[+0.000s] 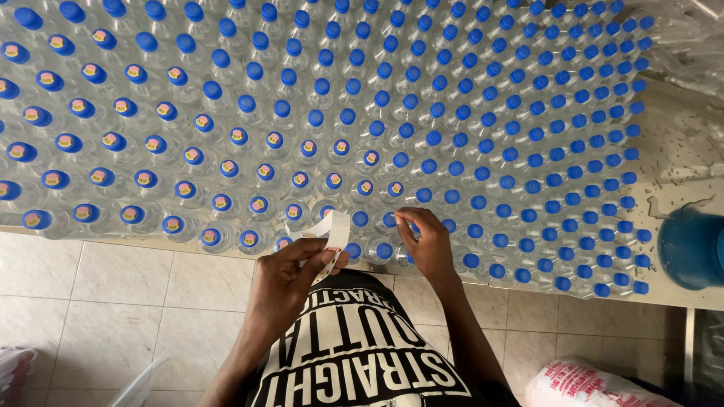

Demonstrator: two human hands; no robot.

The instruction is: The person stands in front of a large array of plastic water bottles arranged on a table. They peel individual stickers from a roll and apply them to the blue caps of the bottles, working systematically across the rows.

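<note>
A large block of clear plastic bottles with blue caps (pixel 452 136) stands upright on a table (pixel 679 151). Caps toward the left carry small round stickers (pixel 192 154); caps toward the right are bare. My left hand (pixel 290 275) holds a curled white strip of sticker backing (pixel 332 234) just in front of the nearest row. My right hand (pixel 426 241) reaches over the front row, its fingertips pinched at a cap beside the last stickered ones; whether a sticker is between the fingers is too small to tell.
A blue round container (pixel 690 247) sits at the table's right edge. Crumpled clear plastic wrap (pixel 690 38) lies at the far right. Below is a tiled floor (pixel 98 301) with a white and red printed bag (pixel 588 384) and clear plastic at the lower left.
</note>
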